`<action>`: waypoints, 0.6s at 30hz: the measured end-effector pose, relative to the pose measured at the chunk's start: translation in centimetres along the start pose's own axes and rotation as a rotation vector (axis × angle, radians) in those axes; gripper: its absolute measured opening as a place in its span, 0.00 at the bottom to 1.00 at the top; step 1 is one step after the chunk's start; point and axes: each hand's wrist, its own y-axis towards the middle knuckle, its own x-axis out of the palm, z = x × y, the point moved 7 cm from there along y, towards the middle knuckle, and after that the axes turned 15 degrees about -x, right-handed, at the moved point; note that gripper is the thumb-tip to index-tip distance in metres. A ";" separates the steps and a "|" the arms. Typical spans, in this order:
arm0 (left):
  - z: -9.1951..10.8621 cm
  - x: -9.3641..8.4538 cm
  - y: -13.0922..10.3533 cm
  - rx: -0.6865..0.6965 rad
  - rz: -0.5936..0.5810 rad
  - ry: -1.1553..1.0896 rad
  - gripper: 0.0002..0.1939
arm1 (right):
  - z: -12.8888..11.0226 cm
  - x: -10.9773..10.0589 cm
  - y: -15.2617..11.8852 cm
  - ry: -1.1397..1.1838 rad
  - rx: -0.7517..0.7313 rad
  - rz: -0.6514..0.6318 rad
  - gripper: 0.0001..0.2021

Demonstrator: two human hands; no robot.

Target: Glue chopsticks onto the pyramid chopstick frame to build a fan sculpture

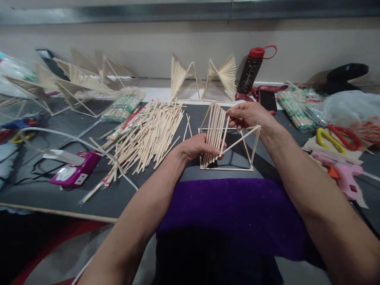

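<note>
A frame of thin wooden sticks (227,169) stands on the dark table before me, with a slanted row of sticks (214,126) fanned across its left side. Around the lower ends of that row, my left hand (202,147) is closed, its thumb pressed near the bottom of the rightmost stick. Higher up, my right hand (245,114) pinches the upper end of this wooden stick (225,133) between thumb and fingers. The right part of the frame, with a diagonal stick (242,139), is bare of fanned sticks. My fingers hide some of the joints.
Loose sticks (148,136) lie heaped to the left, near a wrapped stick bundle (126,103). Finished-looking stick structures (185,77) stand behind. On the right are a pink glue gun (341,168), scissors (329,140) and a phone (267,99). A bottle (251,71) stands at the back; a purple power strip (77,170) lies left.
</note>
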 end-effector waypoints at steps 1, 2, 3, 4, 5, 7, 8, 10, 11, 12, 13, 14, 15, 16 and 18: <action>0.0 0.0 0.0 0.003 0.000 -0.001 0.15 | 0.0 0.0 -0.1 -0.004 -0.003 0.000 0.04; 0.0 0.0 0.0 0.005 -0.001 -0.003 0.16 | 0.1 0.0 -0.1 -0.004 -0.002 0.007 0.04; 0.0 0.0 0.0 0.007 -0.002 -0.002 0.16 | 0.1 0.0 -0.2 -0.002 0.002 0.019 0.04; -0.1 -0.1 0.1 0.010 -0.003 0.000 0.17 | 0.1 0.0 -0.3 0.001 0.008 0.031 0.04; -0.1 -0.1 0.1 0.014 -0.002 0.004 0.17 | 0.1 0.0 -0.4 0.004 0.014 0.043 0.03; 0.0 -0.1 0.1 0.020 0.003 0.017 0.16 | 0.1 0.0 -0.5 0.005 0.017 0.061 0.04; 0.0 -0.2 0.1 0.022 0.007 0.022 0.16 | 0.0 0.1 -0.6 0.001 0.013 0.067 0.04; 0.0 -0.2 0.2 0.026 0.012 0.023 0.15 | -0.2 0.1 -0.6 -0.010 -0.002 0.072 0.05; 0.0 -0.2 0.2 0.028 0.014 0.021 0.14 | -0.2 0.1 -0.6 -0.016 -0.010 0.070 0.05; 0.0 -0.2 0.2 0.028 0.018 0.019 0.13 | -0.2 0.1 -0.6 -0.021 -0.015 0.067 0.05; -0.1 -0.2 0.2 0.028 0.022 0.017 0.13 | -0.2 0.0 -0.5 -0.023 -0.019 0.066 0.05; -0.1 -0.2 0.2 0.027 0.027 0.017 0.12 | -0.2 0.0 -0.5 -0.023 -0.020 0.062 0.05; -0.1 -0.3 0.3 0.026 0.031 0.018 0.12 | -0.1 0.0 -0.4 -0.022 -0.020 0.059 0.05; -0.2 -0.3 0.3 0.023 0.034 0.020 0.12 | -0.1 0.0 -0.4 -0.022 -0.020 0.055 0.05; -0.3 -0.4 0.4 0.020 0.040 0.021 0.13 | 0.0 0.0 -0.3 -0.021 -0.021 0.047 0.05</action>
